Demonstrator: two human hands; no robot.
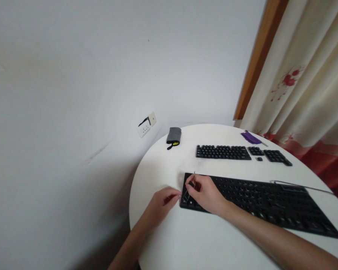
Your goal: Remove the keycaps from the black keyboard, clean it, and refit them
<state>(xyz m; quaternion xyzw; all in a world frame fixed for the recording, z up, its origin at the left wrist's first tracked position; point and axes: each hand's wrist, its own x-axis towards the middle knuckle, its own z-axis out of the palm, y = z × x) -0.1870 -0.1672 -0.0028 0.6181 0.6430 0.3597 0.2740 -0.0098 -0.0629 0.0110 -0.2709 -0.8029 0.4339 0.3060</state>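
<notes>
A black keyboard (270,202) lies across the near part of a round white table (169,240). My right hand (207,195) rests on the keyboard's left end and pinches a thin wire keycap puller (190,186) over the corner keys. My left hand (161,205) lies on the table just left of the keyboard. Its fingers are loosely curled, the fingertips reach the keyboard's left edge, and nothing shows in it. Farther back, black keycaps (222,152) lie set out in keyboard-shaped rows, with a smaller block of keycaps (276,155) to their right.
A grey pouch with a yellow tab (174,135) lies at the table's far left. A purple item (250,137) sits at the far right edge. A cable (301,186) runs right from the keyboard. A wall socket (146,125) is behind; a curtain (307,82) hangs at right.
</notes>
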